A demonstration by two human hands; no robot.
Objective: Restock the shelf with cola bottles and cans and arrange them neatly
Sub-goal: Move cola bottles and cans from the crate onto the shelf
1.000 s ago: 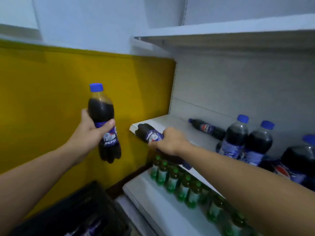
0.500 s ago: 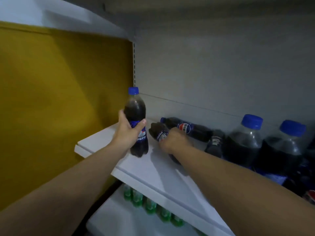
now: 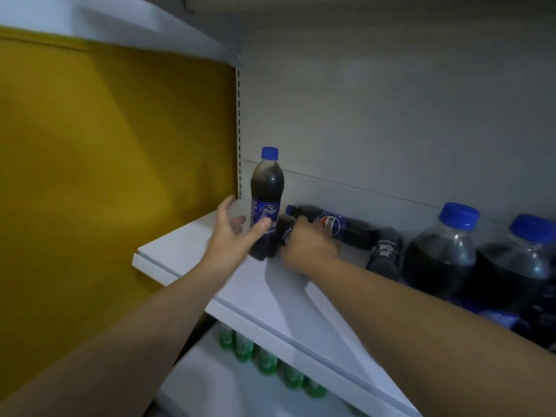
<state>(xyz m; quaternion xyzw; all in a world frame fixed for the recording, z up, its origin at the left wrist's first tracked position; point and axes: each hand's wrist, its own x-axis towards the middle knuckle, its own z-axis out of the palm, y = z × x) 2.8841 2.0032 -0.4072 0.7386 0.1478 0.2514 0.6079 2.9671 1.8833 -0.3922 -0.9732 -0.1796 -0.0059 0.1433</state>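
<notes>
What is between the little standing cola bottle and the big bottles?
In the head view, small cola bottles lie on their sides there, and the right hand grips the nearest lying bottle.

Blue-capped dark cola bottle (image 3: 267,203); white shelf (image 3: 186,251); yellow wall (image 3: 105,161).

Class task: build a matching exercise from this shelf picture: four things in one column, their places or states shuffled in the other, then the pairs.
1. small upright plastic cola bottle, blue cap
2. small cola bottle with round logo label
3. green plastic bottles
4. right hand

A. on the lower shelf
B. lying on its side by the grey back wall
C. standing near the left end of the white shelf
D. gripping a lying dark bottle

Pairs: 1-C, 2-B, 3-A, 4-D.
</notes>
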